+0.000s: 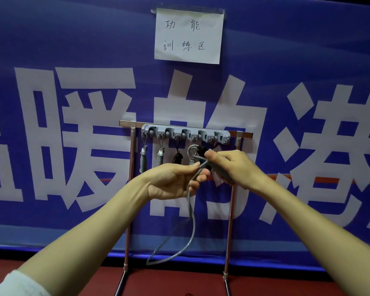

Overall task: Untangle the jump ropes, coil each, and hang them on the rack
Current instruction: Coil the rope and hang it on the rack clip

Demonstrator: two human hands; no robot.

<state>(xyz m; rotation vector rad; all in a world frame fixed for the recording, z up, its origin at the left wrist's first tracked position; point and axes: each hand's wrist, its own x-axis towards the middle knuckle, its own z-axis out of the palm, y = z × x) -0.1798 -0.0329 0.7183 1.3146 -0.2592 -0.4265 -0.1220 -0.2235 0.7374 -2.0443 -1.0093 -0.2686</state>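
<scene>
A grey jump rope (191, 218) hangs in a long loop from my hands down toward the floor. My left hand (175, 181) pinches the cord just below a small loop of it. My right hand (231, 164) grips the rope's grey handles together with that loop. Both hands are in front of the grey hook rack (186, 133) on a metal stand. Several coiled ropes hang from its hooks: two grey ones (143, 160) at the left, a dark one (177, 158), and another grey one partly hidden behind my hands.
The stand's metal legs (127, 231) reach down to a red floor (175, 280). Behind it is a blue banner (73, 60) with large white characters and a taped paper sign (189, 36). The rack's rightmost hook (219, 136) looks free.
</scene>
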